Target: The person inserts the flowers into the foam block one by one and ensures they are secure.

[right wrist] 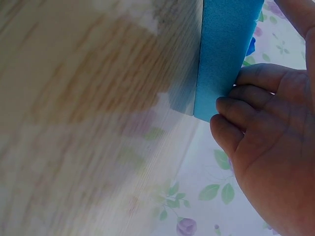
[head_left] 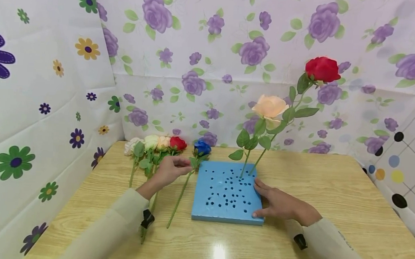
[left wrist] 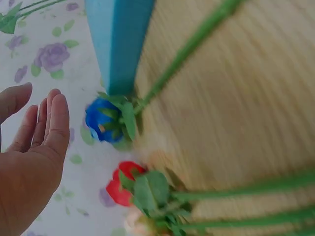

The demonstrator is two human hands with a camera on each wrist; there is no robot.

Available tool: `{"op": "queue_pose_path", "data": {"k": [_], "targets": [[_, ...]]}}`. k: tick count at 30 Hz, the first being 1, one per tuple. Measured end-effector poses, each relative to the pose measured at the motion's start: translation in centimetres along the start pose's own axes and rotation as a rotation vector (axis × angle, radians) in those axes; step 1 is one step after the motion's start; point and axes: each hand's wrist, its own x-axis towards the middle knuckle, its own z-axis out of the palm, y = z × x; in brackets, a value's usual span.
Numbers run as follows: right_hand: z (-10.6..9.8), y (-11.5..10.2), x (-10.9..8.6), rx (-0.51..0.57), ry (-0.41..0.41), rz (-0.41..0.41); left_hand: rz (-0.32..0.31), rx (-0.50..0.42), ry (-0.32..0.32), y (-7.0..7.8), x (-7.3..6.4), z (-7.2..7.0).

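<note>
Head view, from the left: a white artificial rose, a pale cream one, a peach one and a red one are lying side by side toward the back of the light wood-grain table, their green stems pointing at the person. Reaching forward over those stems, the left hand is hanging above the table, wrist bent, in a beige sleeve. Its fingers are extending nearly straight, close together, with the thumb standing apart; the left wrist view is showing nothing between them. Just beside that hand, a blue artificial rose with a long green stem is lying slantwise, its bloom sitting near the back left corner of a flat, square light-blue foam block dotted with holes. Toward the block's back right, an upright peach rose and a taller, right-leaning red rose are standing in it. Along the right edge, the right hand is resting sideways, forearm angling in, thumb spread well away from the forefinger, the fingertips touching the block's side.
</note>
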Motion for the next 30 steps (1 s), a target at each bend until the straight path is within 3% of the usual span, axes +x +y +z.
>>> {"op": "queue_pose_path", "data": {"k": [9,17,24,30], "targets": [[-0.1,0.1,-0.1,0.004,0.001,0.013,-0.095,0.022,-0.033,-1.9,-2.1,-2.9],[-0.1,-0.1,0.0,-0.004,-0.006,0.008,-0.157,0.076,-0.02,-3.2,-3.7,-4.8],[-0.2,-0.2,0.1,-0.01,-0.007,0.009,-0.18,0.098,-0.019,-4.4,-4.1,-5.7],[-0.1,-0.1,0.0,-0.005,0.0,0.011,-0.207,0.059,-0.031,-4.8,-4.0,-5.9]]}}
